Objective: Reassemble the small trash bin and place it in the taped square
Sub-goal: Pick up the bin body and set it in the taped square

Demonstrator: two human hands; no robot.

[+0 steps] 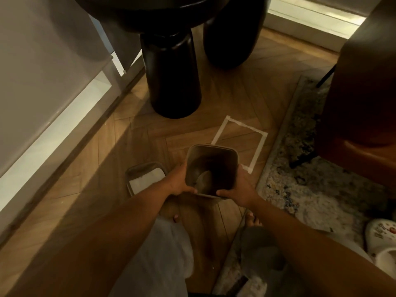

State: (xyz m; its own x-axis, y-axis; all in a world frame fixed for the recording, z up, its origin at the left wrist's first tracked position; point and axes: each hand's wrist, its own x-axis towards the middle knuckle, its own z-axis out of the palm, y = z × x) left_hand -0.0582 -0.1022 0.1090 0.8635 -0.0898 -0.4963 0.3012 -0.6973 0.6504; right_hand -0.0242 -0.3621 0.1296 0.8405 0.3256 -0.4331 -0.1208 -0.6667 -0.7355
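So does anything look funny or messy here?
Yes: the bin is apart. Both hands, left and right, hold the open body, while its lid lies alone on the floor, outside the taped square.

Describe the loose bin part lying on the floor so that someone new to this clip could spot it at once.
Start at the white taped square on the wooden floor, then look left past the open bin body held in both hands. Just beyond the left hand lies the lid piece, flat on the floor. Its pale centre panel inside a darker frame sets it apart.

left hand [179, 181]: arm extended, fingers curled | right hand [237, 190]: same
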